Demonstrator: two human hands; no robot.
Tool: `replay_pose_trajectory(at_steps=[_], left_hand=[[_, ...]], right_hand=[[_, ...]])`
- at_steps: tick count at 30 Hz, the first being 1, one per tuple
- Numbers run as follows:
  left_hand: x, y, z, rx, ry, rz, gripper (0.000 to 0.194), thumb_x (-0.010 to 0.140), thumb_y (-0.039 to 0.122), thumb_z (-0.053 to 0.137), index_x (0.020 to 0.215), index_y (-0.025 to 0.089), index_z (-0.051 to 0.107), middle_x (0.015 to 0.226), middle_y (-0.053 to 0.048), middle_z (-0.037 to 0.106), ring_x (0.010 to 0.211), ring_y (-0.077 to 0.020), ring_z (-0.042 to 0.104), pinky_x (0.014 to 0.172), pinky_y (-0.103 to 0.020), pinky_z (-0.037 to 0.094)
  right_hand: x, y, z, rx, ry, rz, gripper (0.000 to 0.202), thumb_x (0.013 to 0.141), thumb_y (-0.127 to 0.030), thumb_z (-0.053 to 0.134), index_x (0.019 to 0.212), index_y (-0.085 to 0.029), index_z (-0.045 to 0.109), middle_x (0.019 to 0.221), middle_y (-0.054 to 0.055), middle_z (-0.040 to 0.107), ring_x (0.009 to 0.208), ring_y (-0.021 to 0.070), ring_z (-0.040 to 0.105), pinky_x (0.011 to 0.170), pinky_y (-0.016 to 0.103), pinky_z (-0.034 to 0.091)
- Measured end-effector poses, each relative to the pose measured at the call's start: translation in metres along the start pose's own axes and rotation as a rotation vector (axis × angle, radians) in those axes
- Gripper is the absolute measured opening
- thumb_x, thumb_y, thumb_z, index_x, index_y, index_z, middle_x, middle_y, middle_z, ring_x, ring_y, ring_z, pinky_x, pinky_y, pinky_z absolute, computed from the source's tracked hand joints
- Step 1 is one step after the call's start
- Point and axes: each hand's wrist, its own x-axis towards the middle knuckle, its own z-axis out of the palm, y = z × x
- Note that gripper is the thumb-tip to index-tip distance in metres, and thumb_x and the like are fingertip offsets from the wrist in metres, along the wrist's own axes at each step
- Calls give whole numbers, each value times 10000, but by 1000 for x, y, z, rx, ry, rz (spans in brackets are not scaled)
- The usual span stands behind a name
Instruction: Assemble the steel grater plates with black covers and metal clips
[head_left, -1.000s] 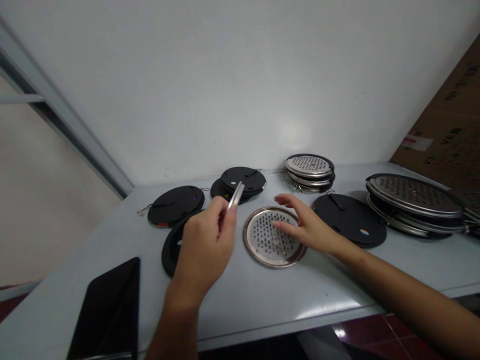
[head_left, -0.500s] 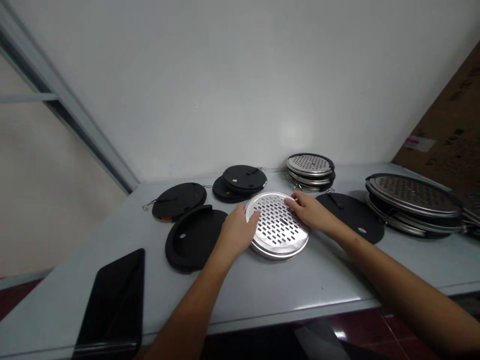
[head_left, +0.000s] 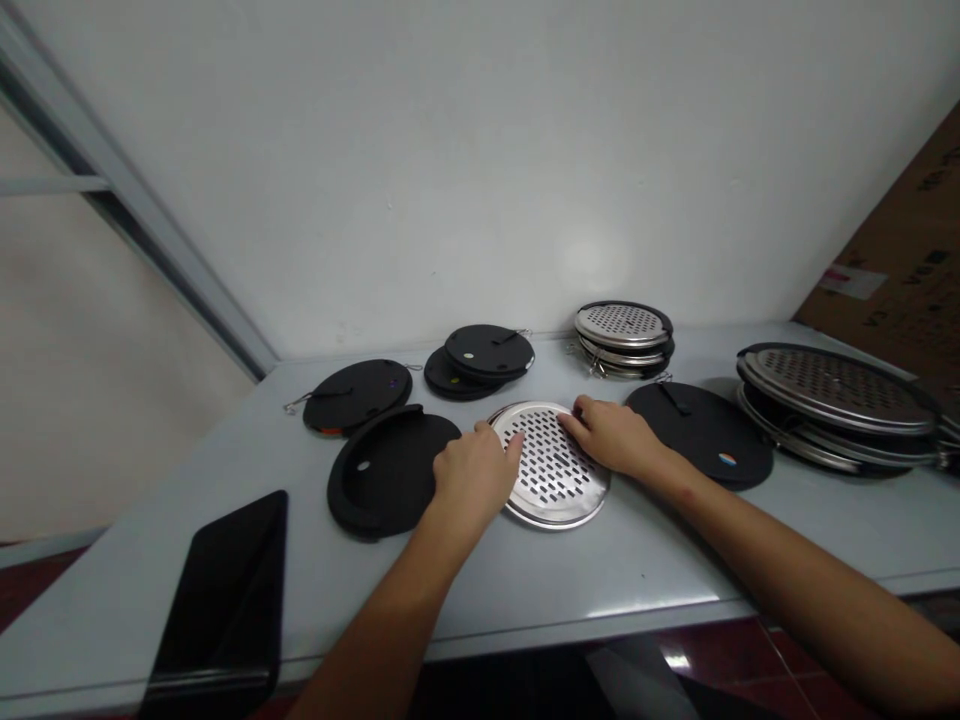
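A round silver perforated plate lies low at the middle of the grey table, with another rim showing beneath its upper left edge. My left hand grips its left edge, thumb on top and fingers curled over the side. On the upper right edge, my right hand holds it in the same way, fingertips partly hidden. Just left of my left hand lies a black round dish with a raised rim. Beside my right forearm is a flat black disc with a coloured sticker.
Black discs and a black pair lie farther back. Perforated plates are stacked at the back and right. A dark tablet lies front left. A cardboard box stands at the right, and a wall runs behind.
The silver plate has come down and slightly toward me with both hands on it. A rim now shows behind its upper left edge. The view has shifted slightly.
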Motion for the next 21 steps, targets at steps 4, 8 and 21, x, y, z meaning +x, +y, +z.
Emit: replay_pose_trajectory(at_steps=[4,8,21], left_hand=[[3,-4,-2,-36,-30,-12,525,783,496,304,1008,65,502,889,-232,620,850,-324,597,668,-382,437],[2,-4,-4,-32,-6,-48,533,784,484,313,1050,49,467,885,-236,623,835,-334,600,658,-398,437],[7,-7,4,-122,-17,-12,559,763,539,305,920,79,582,891,-230,629,856,-360,586,699,-449,426]], right_hand=[[3,3,4,58,20,-21,422,848,-475,266,917,-164,542,898,122,644,815,239,598,646,303,389],[8,6,7,135,70,-41,374,852,-434,290,914,-160,536,861,107,649,811,223,597,661,285,380],[14,1,10,119,105,-7,408,861,-423,267,851,-156,575,880,117,645,814,218,585,660,283,363]])
